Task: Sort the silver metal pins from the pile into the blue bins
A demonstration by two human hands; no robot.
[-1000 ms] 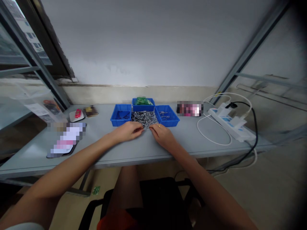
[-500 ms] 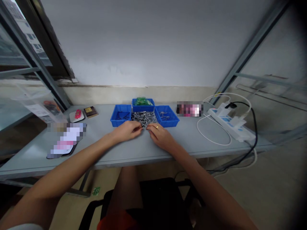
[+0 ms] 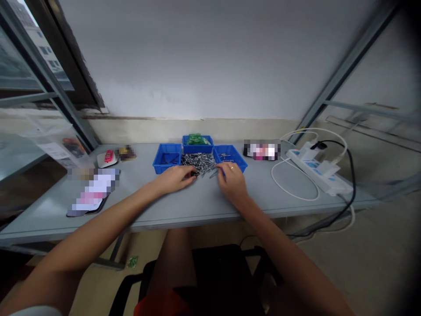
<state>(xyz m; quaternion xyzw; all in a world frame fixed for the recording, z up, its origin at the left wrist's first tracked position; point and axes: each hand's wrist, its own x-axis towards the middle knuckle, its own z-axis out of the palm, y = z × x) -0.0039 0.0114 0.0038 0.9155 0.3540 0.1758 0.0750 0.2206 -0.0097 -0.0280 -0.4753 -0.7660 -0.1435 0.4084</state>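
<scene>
A heap of thin, shiny metal pieces [image 3: 200, 163], perhaps screws or nails, lies on the table between three blue bins. At the heap's front left edge, my left hand [image 3: 176, 179] is closed, thumb and fingers together by something small and dark. My right hand [image 3: 231, 180] is by the front of the right blue bin [image 3: 239, 164], its fingertips pinching a thin metal piece [image 3: 213, 173]. Several similar pieces lie in that bin. The left blue bin [image 3: 158, 168] stands beyond my left hand. Green packets [image 3: 197, 139] fill the back blue bin [image 3: 197, 149].
On the left are a phone [image 3: 94, 193] with a blurred screen, a small white dish [image 3: 107, 160] with a pink item and a clear plastic container [image 3: 55, 145]. Rightward lie another blurred device [image 3: 262, 150] and a power strip [image 3: 319, 171] with looping cables.
My right hand has moved right, away from my left hand, with a thin piece at its fingertips. My left hand has stayed almost in place. The view has shifted slightly.
</scene>
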